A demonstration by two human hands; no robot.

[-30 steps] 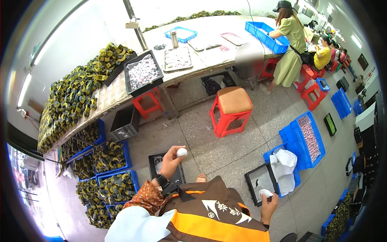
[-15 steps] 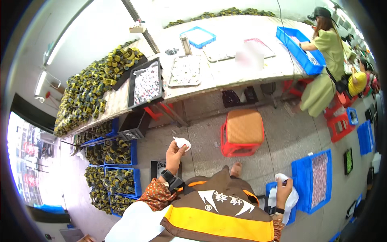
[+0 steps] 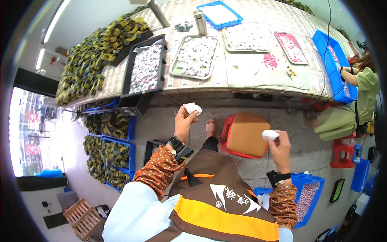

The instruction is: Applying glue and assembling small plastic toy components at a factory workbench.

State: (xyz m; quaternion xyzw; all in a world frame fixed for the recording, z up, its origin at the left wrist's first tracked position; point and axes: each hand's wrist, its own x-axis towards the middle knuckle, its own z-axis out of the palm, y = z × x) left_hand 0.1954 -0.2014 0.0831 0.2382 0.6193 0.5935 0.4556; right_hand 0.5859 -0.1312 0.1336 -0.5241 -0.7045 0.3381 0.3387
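a long patterned table (image 3: pixel 115 78) spans the far side, a red stool with a brown seat (image 3: pixel 248 135) on the floor before it. the left hand (image 3: pixel 183 127) pinches a white piece (image 3: pixel 192 108) short of the table edge; its long axis slants gently down rightward, narrow tip toward the upper left. the right hand (image 3: pixel 280 149) grips a second white piece (image 3: pixel 270 134) by the stool, long axis nearly level, left to right; which end narrows i cannot tell.

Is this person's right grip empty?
No, the right grip holds a small, rounded white object pinched at its fingertips.
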